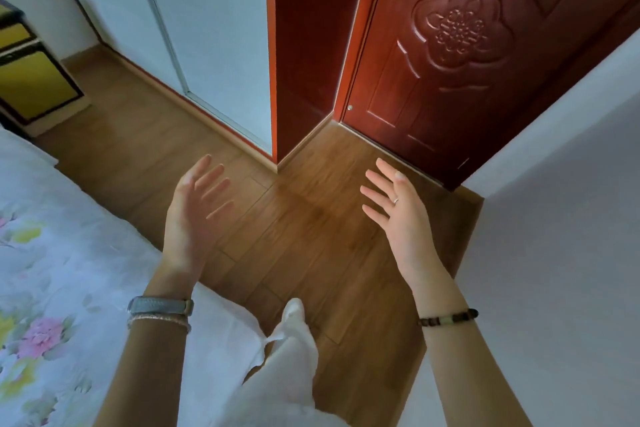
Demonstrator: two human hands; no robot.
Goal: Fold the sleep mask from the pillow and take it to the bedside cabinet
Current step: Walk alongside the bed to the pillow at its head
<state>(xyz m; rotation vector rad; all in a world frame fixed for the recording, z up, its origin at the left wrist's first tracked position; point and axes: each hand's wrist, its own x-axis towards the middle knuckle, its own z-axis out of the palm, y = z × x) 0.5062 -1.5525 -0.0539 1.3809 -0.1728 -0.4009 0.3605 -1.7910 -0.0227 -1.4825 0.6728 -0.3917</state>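
Both hands are raised over the wooden floor, well apart, holding nothing. Left hand: fingers spread wide, slightly blurred; a grey watch strap and a thin bracelet sit at the wrist. Right hand: fingers spread wide, a ring on one finger, a beaded bracelet at the wrist. The sleep mask and pillow do not appear in this view. A bed with floral cover lies at left. A yellow-fronted cabinet stands at far left. A carved red-brown door stands ahead.
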